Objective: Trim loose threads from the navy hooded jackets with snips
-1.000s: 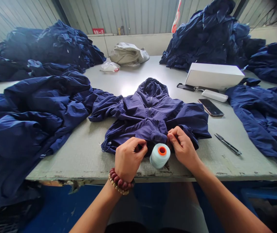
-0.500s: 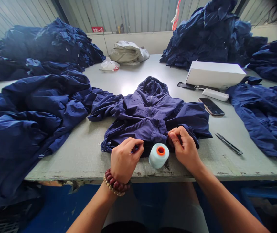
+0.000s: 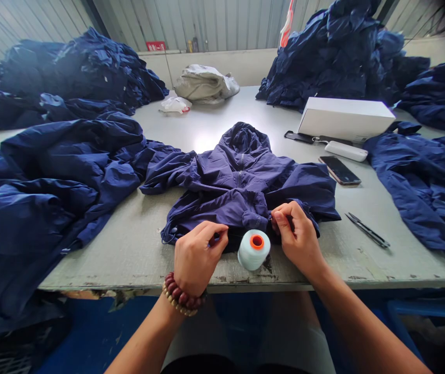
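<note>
A navy hooded jacket lies spread before me, its hood pointing away and its zip running down the middle. My left hand, with beaded bracelets on its wrist, is closed in a pinch by the near hem; whatever is between the fingertips is too small to make out. At the hem's right side my right hand also pinches, its fingertips against the jacket; a tiny pale speck shows there, too fine to name. Between both hands a pale blue thread cone with an orange core stands upright, touched by neither.
Thread snips, a phone, a white power bank and a white box lie to the right. Navy garments are heaped at left, right and back. A grey bundle sits at the far side.
My left hand has shifted slightly left, away from the thread cone. The right hand keeps its pinch at the hem, and the jacket looks the same.
</note>
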The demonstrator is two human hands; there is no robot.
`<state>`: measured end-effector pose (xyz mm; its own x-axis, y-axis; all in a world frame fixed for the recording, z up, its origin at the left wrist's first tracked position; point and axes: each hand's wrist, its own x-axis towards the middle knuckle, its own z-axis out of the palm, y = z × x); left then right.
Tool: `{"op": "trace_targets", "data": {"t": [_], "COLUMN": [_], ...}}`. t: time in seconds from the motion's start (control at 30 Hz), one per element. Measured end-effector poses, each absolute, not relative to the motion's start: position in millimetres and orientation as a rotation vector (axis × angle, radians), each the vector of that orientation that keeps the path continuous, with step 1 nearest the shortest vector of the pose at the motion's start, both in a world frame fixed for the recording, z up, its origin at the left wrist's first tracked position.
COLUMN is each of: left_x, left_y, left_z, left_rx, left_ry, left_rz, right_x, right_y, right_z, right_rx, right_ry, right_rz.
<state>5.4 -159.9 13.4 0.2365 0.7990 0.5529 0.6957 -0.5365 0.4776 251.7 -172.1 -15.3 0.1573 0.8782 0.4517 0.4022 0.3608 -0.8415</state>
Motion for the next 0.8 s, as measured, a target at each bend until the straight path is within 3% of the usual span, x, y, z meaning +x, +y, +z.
{"op": "trace_targets", "data": {"t": [0.8], "left_x": [3.1], "left_y": [-161.9], "left_z": [14.8], "left_rx": [2.333], "left_ry": [1.42], "left_rz": [1.203], "right_x": [250.3], "right_y": [-172.2], "right_z": [-17.9], "right_rx": [-1.206], "right_ry": [-1.356], "right_rz": [0.568]}}
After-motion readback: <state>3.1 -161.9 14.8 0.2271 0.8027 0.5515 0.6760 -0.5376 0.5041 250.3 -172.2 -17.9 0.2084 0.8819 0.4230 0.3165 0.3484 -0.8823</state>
